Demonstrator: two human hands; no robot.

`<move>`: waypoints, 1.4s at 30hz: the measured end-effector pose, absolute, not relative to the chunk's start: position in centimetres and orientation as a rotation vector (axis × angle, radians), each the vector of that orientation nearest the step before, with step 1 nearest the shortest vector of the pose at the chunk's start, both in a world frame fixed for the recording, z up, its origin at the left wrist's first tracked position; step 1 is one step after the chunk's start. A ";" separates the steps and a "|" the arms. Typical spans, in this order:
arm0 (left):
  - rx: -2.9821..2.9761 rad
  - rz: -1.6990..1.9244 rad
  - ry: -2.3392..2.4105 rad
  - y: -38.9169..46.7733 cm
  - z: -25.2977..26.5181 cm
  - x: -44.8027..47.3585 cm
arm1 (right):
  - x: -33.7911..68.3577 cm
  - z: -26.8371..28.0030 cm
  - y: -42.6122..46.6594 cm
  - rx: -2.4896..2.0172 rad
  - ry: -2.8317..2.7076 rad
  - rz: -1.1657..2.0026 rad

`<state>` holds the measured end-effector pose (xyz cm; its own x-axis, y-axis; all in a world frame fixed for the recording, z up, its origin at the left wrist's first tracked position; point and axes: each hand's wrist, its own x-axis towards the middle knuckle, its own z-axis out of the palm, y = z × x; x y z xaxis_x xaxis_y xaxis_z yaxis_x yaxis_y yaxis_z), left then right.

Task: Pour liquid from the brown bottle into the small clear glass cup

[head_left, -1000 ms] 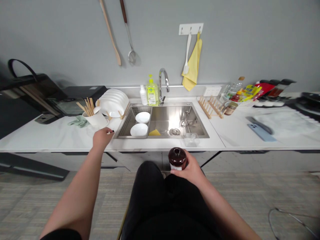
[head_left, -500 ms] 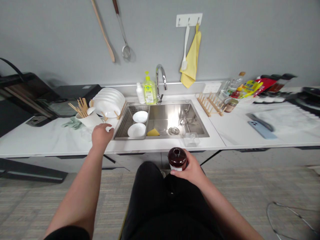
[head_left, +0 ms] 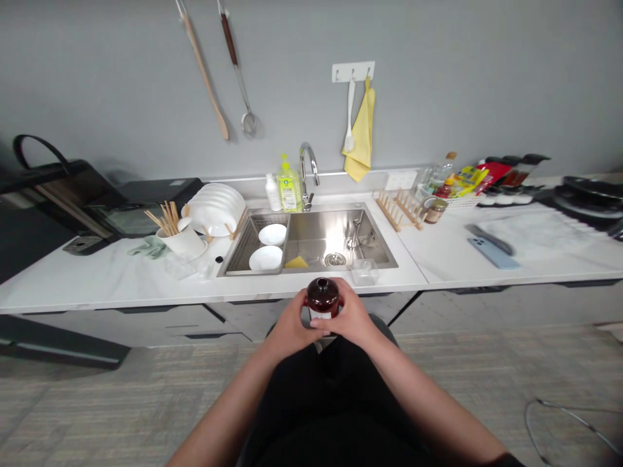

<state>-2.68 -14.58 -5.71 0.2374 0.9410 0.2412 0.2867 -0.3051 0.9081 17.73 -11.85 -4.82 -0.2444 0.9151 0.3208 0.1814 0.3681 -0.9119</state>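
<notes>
Both hands are wrapped around a dark reddish-brown bottle [head_left: 323, 297] with a pale label. It is upright in front of the counter's edge, its narrow neck uncapped. My left hand [head_left: 291, 329] grips it from the left and my right hand [head_left: 354, 318] from the right, with the fingers almost meeting at the front. A small black cap [head_left: 219, 259] lies on the counter left of the sink. The bottle's lower part is hidden by my fingers.
Beyond the bottle is the steel sink [head_left: 387, 263], with two white bowls [head_left: 265, 258] in its left drainer and a yellow sponge [head_left: 296, 262]. A clear plastic box [head_left: 365, 272] stands at its front right edge. Chopsticks in a white pot [head_left: 183, 244] stand left; a phone [head_left: 494, 253] lies right.
My left hand has come away from the counter by the pot, leaving the black cap there, and now grips the bottle. My right hand and the bottle have shifted slightly left.
</notes>
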 end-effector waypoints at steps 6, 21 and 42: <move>1.696 1.230 1.178 -15.3 -5.4 -2.1 | 17.4 -4.0 -12.5 -0.961 -1.700 0.943; 1.526 1.365 1.503 -17.0 -5.9 -6.5 | 30.3 -8.8 -7.7 -1.235 -1.514 0.502; 1.680 1.287 1.477 -6.7 -3.1 -11.1 | 32.2 -8.4 4.1 -1.187 -1.772 0.926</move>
<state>-11.11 -6.68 -3.09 -0.0645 0.9532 0.2953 0.4230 -0.2419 0.8733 32.17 4.12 -8.39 -0.2457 0.9457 0.2129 0.3653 0.2937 -0.8833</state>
